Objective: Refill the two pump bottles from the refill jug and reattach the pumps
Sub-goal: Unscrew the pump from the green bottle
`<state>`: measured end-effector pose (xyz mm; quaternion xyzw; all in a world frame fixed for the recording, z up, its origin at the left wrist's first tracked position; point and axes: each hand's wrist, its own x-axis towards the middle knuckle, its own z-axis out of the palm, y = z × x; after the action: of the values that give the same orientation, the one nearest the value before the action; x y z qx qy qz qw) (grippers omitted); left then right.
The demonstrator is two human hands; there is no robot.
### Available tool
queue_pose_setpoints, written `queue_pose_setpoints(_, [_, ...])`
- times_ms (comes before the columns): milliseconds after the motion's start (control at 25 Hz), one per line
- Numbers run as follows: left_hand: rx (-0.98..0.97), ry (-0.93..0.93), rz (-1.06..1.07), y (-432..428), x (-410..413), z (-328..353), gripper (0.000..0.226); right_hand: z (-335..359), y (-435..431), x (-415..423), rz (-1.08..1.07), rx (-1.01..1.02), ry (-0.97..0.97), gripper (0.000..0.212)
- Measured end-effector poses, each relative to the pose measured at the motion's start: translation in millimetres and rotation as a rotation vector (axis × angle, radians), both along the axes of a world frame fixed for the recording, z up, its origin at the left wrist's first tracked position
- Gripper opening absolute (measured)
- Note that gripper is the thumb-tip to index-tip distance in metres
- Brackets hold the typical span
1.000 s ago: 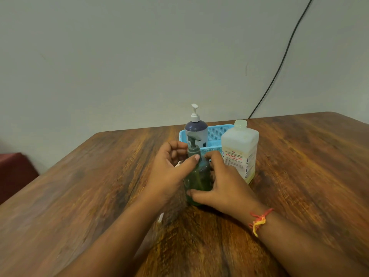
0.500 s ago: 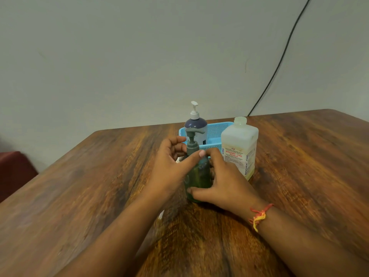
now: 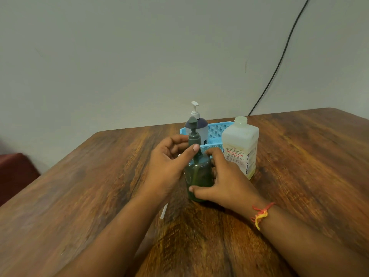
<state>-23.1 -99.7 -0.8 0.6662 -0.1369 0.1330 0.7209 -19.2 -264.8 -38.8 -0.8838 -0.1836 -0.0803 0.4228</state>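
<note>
Wood table (image 3: 99,186): green pump bottle (image 3: 197,174) upright at centre. Right hand (image 3: 225,180) wraps its body. Left hand (image 3: 167,166) pinches pump collar (image 3: 194,139); nozzle has rotated since the earlier frame. Refill jug (image 3: 239,144) close at 2 o'clock. Open tabletop at 9 and 3.

We see a plain room, home or clinic unclear: bare wall (image 3: 139,56), black cable (image 3: 279,62), wooden table (image 3: 79,186), labelled handrub jug (image 3: 239,148).

A blue basket (image 3: 216,129) sits on the wooden table (image 3: 299,156), black cable (image 3: 281,60) behind.
</note>
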Motion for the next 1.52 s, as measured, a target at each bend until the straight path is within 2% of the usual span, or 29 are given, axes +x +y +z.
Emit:
queue_pose_setpoints(80, [-0.089, -0.013, -0.003, 1, -1, 7, 0.043, 0, 0, 1, 0.005, -0.005, 0.004, 0.089])
queue_pose_setpoints(240, [-0.422, 0.043, -0.09, 10, 1, 23, 0.034, 2, 0, 1, 0.019, -0.031, 0.012, 0.088])
queue_pose_setpoints(480, [-0.801, 0.027, -0.077, 49, 15, 45, 0.035, 3, 1, 2, 0.012, -0.068, 0.021, 0.094])
queue_pose_setpoints(560, [-0.882, 0.032, -0.057, 57, 18, 45, 0.032, 3, 1, 2, 0.01, -0.069, 0.027, 0.096])
queue_pose_setpoints(640, [-0.883, 0.058, -0.024, 64, 24, 40, 0.033, 3, 1, 2, 0.014, -0.061, 0.037, 0.097])
queue_pose_setpoints(720, [-0.718, 0.137, 0.05, 71, 29, 32, 0.036, 3, 0, 1, 0.016, -0.055, 0.041, 0.096])
queue_pose_setpoints(840, [-0.138, 0.298, 0.237, 77, 36, 10, 0.028, 3, -1, 1, 0.008, -0.052, 0.042, 0.096])
queue_pose_setpoints(920, [0.241, 0.301, 0.4, 78, 42, -9, 0.02, 3, -1, 1, 0.007, -0.05, 0.035, 0.096])
queue_pose_setpoints(1080, [0.707, 0.34, 0.494, 76, 51, -31, 0.022, 3, 0, -1, 0.004, -0.039, 0.029, 0.097])
queue_pose_setpoints(1240, [0.852, 0.334, 0.463, 77, 55, -42, 0.025, 4, 0, -2, -0.01, -0.032, 0.01, 0.095])
queue_pose_setpoints(1520, [0.94, 0.319, 0.467, 81, 56, -45, 0.031, 4, 2, -3, -0.01, -0.03, 0.003, 0.102])
